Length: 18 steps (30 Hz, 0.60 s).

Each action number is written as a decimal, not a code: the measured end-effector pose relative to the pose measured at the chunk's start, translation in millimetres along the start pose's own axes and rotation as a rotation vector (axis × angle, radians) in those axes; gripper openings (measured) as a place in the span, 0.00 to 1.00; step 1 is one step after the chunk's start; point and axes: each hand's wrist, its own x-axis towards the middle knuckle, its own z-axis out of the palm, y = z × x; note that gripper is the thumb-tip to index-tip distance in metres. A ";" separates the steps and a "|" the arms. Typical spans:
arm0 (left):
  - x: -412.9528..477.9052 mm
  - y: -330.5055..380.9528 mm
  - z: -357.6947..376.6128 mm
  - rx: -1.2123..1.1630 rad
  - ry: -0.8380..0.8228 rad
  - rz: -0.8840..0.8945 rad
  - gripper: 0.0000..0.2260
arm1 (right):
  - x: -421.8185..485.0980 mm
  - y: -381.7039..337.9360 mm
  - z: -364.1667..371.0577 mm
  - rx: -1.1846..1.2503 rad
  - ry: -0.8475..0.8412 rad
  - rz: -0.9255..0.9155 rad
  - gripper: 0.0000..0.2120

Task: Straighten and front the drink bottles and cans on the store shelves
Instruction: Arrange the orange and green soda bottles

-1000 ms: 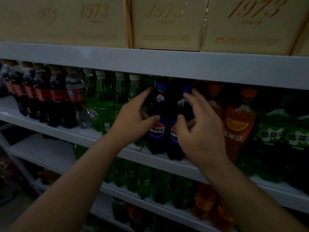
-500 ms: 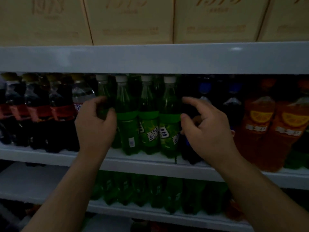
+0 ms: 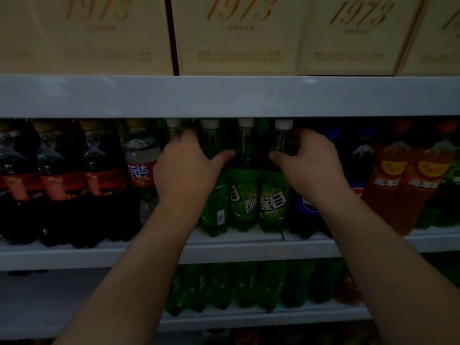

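Several green soda bottles with white caps stand in a row on the middle shelf (image 3: 249, 247). My left hand (image 3: 185, 168) grips the left green bottles (image 3: 215, 195), fingers curled behind the necks and thumb across the front. My right hand (image 3: 308, 165) grips the rightmost green bottle (image 3: 273, 195) at its shoulder, thumb in front. One green bottle (image 3: 244, 190) stands untouched between my hands. Its label faces partly forward.
Dark cola bottles with red labels (image 3: 62, 185) and a clear bottle (image 3: 143, 170) stand to the left. Blue-capped cola bottles (image 3: 361, 158) and orange soda bottles (image 3: 398, 180) stand to the right. Beige boxes (image 3: 236, 33) sit on the shelf above. More green bottles (image 3: 236, 285) fill the shelf below.
Both hands have moved left from the blue-capped cola bottles to the green ones. They have closed in on the green row and risen to the bottle shoulders.
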 end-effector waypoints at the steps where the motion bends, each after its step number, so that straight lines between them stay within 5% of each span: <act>1: 0.3 -0.3 1.3 -0.009 -0.014 0.005 0.26 | 2.3 0.9 -3.0 0.061 -0.058 0.039 0.15; 5: 2.1 -3.5 1.7 -0.113 -0.050 0.003 0.22 | 0.2 -1.1 -5.9 0.161 -0.109 0.078 0.05; 9: 3.5 -5.9 -2.0 -0.194 -0.075 0.001 0.22 | -7.7 -3.7 2.3 0.109 -0.006 -0.001 0.10; 18: 11.9 -17.6 -4.1 -0.249 -0.274 0.006 0.21 | -6.0 -3.5 -7.8 0.134 -0.096 0.052 0.09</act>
